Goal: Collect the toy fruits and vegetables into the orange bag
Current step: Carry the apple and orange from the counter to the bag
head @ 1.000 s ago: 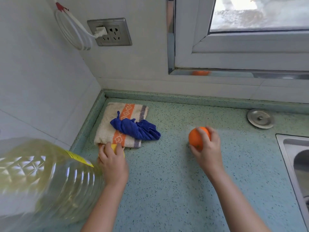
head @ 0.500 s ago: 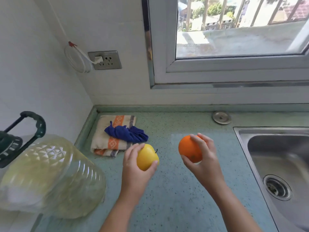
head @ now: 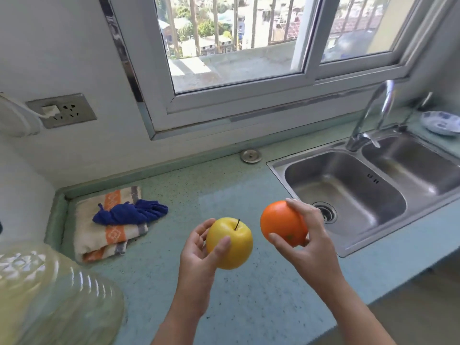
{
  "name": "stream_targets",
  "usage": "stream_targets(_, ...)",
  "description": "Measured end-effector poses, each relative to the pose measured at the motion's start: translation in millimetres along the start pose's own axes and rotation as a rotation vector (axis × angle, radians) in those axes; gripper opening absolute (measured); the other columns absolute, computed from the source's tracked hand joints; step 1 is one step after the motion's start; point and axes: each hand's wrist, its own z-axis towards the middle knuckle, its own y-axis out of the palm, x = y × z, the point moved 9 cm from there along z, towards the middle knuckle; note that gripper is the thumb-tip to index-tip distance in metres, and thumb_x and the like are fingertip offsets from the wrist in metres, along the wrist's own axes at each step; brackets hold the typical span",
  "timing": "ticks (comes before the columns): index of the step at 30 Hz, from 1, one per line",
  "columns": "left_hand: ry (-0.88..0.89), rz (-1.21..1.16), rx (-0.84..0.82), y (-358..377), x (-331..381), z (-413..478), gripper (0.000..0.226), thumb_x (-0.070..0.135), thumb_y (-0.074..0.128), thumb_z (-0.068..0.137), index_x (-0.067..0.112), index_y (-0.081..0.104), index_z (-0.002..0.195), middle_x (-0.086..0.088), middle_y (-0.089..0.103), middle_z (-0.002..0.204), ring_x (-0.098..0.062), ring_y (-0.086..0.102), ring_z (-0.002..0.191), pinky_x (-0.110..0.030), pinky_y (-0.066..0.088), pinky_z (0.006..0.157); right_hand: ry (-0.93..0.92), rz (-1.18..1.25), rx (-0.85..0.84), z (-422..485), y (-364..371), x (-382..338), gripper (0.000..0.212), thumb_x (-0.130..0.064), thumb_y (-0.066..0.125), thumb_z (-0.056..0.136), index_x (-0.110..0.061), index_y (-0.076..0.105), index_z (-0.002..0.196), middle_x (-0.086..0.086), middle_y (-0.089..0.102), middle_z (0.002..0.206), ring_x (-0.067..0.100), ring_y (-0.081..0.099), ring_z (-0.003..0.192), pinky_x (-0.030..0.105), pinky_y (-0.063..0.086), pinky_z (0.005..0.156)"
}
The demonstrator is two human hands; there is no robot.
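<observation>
- On my feed the left hand (head: 199, 255) grips a yellow toy apple (head: 230, 242). The thumb is pressed across its near face and the fingers are curled round the far side.
- The apple is held up off the green speckled counter (head: 249, 302), with its dark stem pointing to about one o'clock.
- The right hand (head: 311, 245) holds a toy orange (head: 282, 222). The thumb is under its lower edge and the fingers are wrapped over the top and right side — clamped, not spread.
- The orange sits at about two o'clock from the apple. They are near each other but I see a gap between them.
- At three o'clock from the orange is a steel double sink (head: 348, 195), with its faucet (head: 373, 113) at the rim's twelve o'clock.
- At nine o'clock from the apple a folded striped towel (head: 99, 237) lies in the counter's corner — a crumpled blue cloth (head: 129, 212) rests on top of it.
- A large clear jug (head: 49, 295) of yellowish liquid fills the frame's seven o'clock corner, blurred.
- A round metal cap (head: 251, 155) sits on the counter at the wall, at twelve o'clock from the fruits.
- A wall socket (head: 62, 113) with a white plug is at ten o'clock.
</observation>
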Motion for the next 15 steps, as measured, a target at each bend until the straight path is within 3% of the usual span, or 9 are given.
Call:
stream_targets(2,0.005,0.038,-0.08,13.1,-5.1,-5.6,0.067,0.044,0.076,0.046,0.03,0.056,0.109,-0.006,0.061,0.115,-0.021,0.063,0.095,-0.032,0.051,0.071,0.043,-0.022,0.051,-18.1,-16.0,3.2,0.061,-0.052,0.064,0.059,-0.053,0.041,0.116,-0.023,0.036,0.125,-0.005,0.043,0.109,0.012,0.045,0.074)
stream_targets(6,0.017,0.109,-0.225,40.7,-15.5,-18.7,0.065,0.046,0.075,0.047,0.031,0.057,0.108,-0.006,0.06,0.114,-0.011,0.064,0.089,-0.022,0.052,0.065,0.102,-0.069,0.165,-53.1,-47.7,6.1,0.06,-0.052,0.064,0.059,-0.054,0.042,0.115,-0.025,0.035,0.125,-0.011,0.041,0.107,0.004,0.042,0.072)
stream_targets(15,-0.008,0.156,-0.472,112.4,-30.0,-56.5,0.062,0.05,0.073,0.046,0.034,0.059,0.104,-0.002,0.062,0.108,-0.005,0.064,0.084,-0.021,0.05,0.064,0.216,-0.132,0.438,-127.4,-130.4,6.1,0.057,-0.055,0.062,0.058,-0.053,0.044,0.112,-0.022,0.038,0.123,-0.008,0.045,0.104,0.002,0.04,0.071)
